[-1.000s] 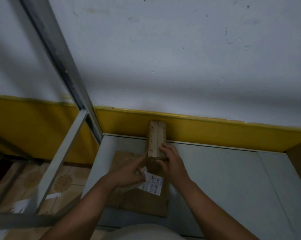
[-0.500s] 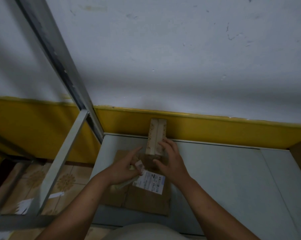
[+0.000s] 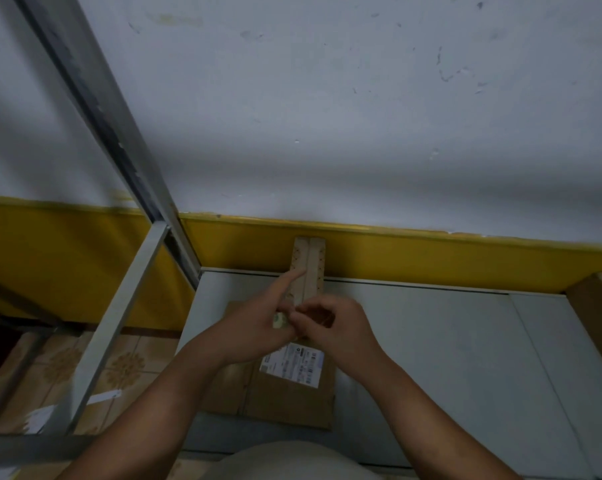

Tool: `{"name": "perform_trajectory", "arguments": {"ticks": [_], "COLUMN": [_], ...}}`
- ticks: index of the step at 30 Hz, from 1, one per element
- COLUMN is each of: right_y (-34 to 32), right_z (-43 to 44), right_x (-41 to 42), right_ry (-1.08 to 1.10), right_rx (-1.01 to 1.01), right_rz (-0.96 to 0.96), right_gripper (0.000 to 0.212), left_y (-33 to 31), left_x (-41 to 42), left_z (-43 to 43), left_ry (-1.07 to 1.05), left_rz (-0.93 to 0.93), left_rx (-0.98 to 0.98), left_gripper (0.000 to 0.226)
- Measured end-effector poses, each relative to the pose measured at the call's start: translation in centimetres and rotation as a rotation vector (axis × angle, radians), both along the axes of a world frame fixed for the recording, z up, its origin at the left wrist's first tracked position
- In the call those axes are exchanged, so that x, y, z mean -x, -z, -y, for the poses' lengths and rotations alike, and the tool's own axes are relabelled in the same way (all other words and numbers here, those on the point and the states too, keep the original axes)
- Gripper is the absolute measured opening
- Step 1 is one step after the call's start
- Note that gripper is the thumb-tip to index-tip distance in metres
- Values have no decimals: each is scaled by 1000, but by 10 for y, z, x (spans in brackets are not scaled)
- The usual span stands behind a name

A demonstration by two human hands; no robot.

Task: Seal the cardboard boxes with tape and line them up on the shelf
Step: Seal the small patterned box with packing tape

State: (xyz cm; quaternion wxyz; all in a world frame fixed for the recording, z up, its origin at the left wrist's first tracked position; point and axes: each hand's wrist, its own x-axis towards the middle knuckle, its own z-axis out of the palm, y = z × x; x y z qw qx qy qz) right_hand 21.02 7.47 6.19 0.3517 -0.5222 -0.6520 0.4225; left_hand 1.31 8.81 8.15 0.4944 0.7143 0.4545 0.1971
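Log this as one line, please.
left hand: index finger along narrow upright cardboard box | right hand: curled beside it

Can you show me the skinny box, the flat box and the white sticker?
skinny box (image 3: 314,254): head view, its top flaps.
flat box (image 3: 285,407): head view, bare cardboard below the sticker.
white sticker (image 3: 292,366): head view, its middle.

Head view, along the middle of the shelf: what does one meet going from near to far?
Flat cardboard box → white label on it → narrow upright box → yellow wall band → white wall.
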Motion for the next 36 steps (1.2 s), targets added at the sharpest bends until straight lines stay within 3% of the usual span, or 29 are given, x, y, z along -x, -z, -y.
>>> {"name": "perform_trajectory", "arguments": {"ticks": [8,14,17,20,21,27,29,36], "right_y": [-9,-10,-10,-8,-8,-9,-10,-11], "right_z": [9,20,21,22,22,23,22,23], "right_x": [-1,-5,-2,1,1,0,-6,-26], "right_ry": [59,75,85,114,128,173,175,233], "right_rx": [-352,-404,-316,-161,-113,20,-6,-87], "right_rz": [88,60,27,-55,-84,-171,-138,-130], "right_gripper": [8,5,7,7,7,12,13,15], "left_y": [-14,-25,-19,-11,-10,0,3,-12], "left_x": [-9,2,9,14,14,10,11,17], "left_z": [12,21,27,35,38,51,49,34], "left_ry": [-139,-179,-274,-105,-46,-112,-148,-262], "left_rz": [67,40,31,68,77,244,176,-329], "left_rx": [5,9,50,58,41,0,-35,20], "left_gripper": [104,110,78,24,16,29,32,56]}}
